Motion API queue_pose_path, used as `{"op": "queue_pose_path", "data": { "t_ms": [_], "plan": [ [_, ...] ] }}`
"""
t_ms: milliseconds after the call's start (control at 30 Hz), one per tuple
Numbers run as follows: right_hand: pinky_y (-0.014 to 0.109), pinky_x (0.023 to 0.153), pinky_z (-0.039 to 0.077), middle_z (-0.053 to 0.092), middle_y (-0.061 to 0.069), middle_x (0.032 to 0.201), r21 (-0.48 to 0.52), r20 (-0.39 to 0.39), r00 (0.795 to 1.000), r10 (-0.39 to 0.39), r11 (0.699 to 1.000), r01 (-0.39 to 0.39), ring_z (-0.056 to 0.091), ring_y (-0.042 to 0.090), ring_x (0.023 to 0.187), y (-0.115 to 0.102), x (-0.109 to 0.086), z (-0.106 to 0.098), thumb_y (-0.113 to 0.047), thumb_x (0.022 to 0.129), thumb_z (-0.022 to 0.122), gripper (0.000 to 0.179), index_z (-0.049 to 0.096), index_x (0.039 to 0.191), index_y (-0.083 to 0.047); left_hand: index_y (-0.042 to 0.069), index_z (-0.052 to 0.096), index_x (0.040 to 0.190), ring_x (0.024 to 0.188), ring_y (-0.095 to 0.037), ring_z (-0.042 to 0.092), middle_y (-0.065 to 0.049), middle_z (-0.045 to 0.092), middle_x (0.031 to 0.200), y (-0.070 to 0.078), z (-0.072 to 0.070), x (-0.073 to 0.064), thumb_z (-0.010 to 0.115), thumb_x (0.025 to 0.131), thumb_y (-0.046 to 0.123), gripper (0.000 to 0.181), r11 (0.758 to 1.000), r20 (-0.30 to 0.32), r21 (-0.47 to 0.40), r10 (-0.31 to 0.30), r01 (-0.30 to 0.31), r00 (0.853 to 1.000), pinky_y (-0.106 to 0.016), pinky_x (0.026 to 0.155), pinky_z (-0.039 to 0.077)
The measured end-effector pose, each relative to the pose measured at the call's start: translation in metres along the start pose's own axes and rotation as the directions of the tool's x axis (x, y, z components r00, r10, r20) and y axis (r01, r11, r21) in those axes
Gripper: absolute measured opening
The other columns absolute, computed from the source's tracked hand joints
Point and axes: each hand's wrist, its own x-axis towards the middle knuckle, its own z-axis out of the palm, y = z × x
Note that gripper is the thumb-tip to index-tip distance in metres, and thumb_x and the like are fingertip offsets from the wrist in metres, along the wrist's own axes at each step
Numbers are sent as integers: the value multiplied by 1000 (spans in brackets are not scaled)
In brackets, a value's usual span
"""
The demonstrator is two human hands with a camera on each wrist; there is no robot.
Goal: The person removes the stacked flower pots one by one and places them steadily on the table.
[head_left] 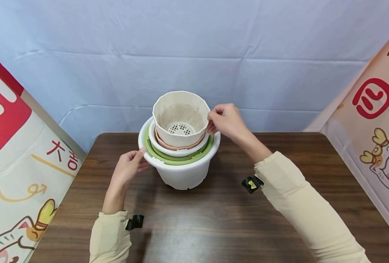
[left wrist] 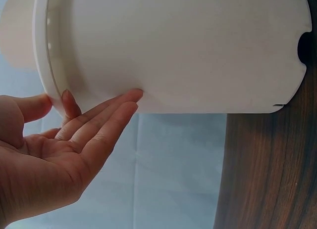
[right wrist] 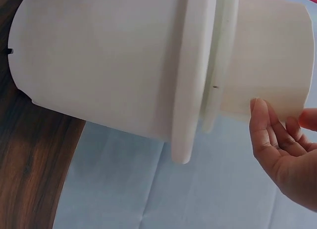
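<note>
A nested stack of plastic flower pots stands upright on the table. Outermost is a large white pot (head_left: 183, 176); within it sit a green pot (head_left: 178, 160), a smaller white pot (head_left: 152, 136) and an orange-brown pot (head_left: 163, 144). Topmost, a cream pot (head_left: 181, 106) with a many-sided rim and a perforated bottom sticks up well above the others. My left hand (head_left: 128, 166) pinches the large white pot's rim between thumb and forefinger, other fingers along its wall. With thumb and fingers, my right hand (head_left: 225, 119) pinches the cream pot's rim on its right side.
The stack is near the back edge of a dark wooden table (head_left: 194, 219). Behind hangs a pale blue cloth (head_left: 181, 47). Printed panels with cartoon cats stand at the left (head_left: 33, 164) and right (head_left: 375, 146).
</note>
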Motion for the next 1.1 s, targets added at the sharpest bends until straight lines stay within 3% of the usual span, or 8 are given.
{"op": "queue_pose_path", "data": {
  "t_ms": [200,533,1100],
  "plan": [
    [42,57,57,60,16,61,41,-4,1000,-12,999,12,61,23,52,-7,-3,-5,0,83,43,20,57,71,8,-12,52,112,82,-12,62,-20,60,98,-1,-1,1,44,97,31,47,1000,-3,3,4,-4,1000,-36,83,52],
    [39,56,57,60,16,60,80,-31,999,-36,996,39,60,21,50,-18,-7,-14,3,82,43,18,55,71,11,-12,51,113,81,-10,62,-19,60,98,-2,-1,2,43,97,31,47,1000,2,-2,-5,5,1000,-29,79,54],
    [36,53,57,59,14,60,141,-123,992,-35,989,52,60,23,50,-31,-12,-39,5,82,44,17,56,73,12,-14,51,110,77,-8,61,-17,61,93,-3,-1,3,43,98,29,45,1000,-10,-12,0,0,1000,-29,77,55]
  ]
}}
